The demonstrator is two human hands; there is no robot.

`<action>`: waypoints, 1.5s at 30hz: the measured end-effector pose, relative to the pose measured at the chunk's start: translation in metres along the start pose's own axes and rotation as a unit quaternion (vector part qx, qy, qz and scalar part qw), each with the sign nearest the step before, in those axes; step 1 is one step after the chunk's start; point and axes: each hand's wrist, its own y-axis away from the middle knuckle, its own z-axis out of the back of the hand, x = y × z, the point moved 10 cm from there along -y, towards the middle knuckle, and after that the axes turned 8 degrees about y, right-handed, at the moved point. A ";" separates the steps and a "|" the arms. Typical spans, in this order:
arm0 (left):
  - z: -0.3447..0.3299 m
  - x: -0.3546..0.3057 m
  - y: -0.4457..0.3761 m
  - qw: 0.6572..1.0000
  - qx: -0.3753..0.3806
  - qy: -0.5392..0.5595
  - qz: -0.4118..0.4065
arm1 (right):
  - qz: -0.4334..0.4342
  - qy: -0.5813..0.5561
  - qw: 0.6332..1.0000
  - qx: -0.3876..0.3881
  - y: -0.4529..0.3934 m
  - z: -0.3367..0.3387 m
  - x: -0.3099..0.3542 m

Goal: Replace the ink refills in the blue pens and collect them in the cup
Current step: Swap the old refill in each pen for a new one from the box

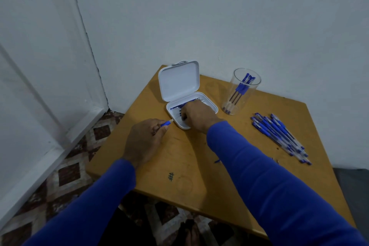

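Meanwhile, left hand (pixel 143 142) grips a pen (pixel 165 124) — right hand (pixel 196 115) reaches into the case (pixel 211 106).

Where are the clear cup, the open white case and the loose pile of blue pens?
clear cup (pixel 233 104): head view, on its lower glass wall.
open white case (pixel 179 82): head view, on the raised lid's inner face.
loose pile of blue pens (pixel 277 132): head view, on the middle of the pile.
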 end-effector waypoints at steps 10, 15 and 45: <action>-0.001 0.001 -0.001 1.000 -0.003 -0.001 0.004 | 0.064 0.031 0.997 0.044 -0.001 -0.005 0.007; 0.000 0.000 0.000 1.000 0.002 -0.001 0.004 | 0.083 0.029 0.995 0.052 -0.001 -0.005 0.008; -0.079 -0.076 0.052 0.990 0.090 0.097 -0.039 | -0.112 -0.631 0.753 -0.150 0.178 -0.005 -0.088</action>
